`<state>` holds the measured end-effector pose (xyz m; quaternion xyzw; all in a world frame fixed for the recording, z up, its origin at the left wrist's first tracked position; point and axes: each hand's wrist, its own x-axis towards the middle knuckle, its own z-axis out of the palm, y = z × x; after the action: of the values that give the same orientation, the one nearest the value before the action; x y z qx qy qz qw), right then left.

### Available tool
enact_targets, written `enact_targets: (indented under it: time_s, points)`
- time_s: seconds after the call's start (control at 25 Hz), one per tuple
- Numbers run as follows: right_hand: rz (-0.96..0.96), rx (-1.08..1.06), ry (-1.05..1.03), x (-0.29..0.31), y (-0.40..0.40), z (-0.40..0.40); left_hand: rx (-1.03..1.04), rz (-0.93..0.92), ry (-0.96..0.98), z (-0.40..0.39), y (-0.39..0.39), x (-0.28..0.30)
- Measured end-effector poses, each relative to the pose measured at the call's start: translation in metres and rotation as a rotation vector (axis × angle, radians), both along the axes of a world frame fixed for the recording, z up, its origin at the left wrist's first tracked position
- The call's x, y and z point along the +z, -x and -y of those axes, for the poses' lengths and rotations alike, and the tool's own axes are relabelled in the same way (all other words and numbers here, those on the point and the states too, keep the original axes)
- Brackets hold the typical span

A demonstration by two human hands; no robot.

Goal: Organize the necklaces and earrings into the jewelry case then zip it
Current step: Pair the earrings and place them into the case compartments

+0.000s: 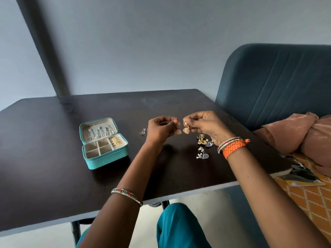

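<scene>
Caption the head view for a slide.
Both hands, left hand and right hand, pinch rose-gold earrings above the table, beside the open teal jewelry case.

one head-worn wide-angle view, looking forward and down across the dark table (53,176) from its near edge, close above it; the wall rises beyond the table's far edge.

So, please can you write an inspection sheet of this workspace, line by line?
Surface: dark table, bare at the front.
Job's things: teal jewelry case open, necklaces in its lid, gold earrings in one compartment; loose earrings under the right wrist; small triangular earring left of the hands.
Clutter: nothing seen.
Grippers: left hand and right hand each pinch rose-gold earrings.
Cables: nothing seen.
Surroundings: blue sofa, brown cloth.
</scene>
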<state>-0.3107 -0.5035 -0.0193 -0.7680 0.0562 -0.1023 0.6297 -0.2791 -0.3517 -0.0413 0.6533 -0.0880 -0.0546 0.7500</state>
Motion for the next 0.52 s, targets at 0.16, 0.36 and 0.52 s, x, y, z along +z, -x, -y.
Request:
enact_targets:
  time_s: [0.16,0.36,0.52]
  points:
    - [-0.145,0.014,0.055,-0.009,-0.031,0.001,0.111,0.081,-0.398,0.012,-0.031,-0.003]
    - [-0.191,-0.037,0.343,-0.016,-0.058,0.005,0.147,0.061,-0.687,0.024,-0.047,0.003]
    - [-0.173,-0.049,0.471,-0.02,-0.071,0.007,0.148,0.047,-0.748,0.032,-0.058,0.002]
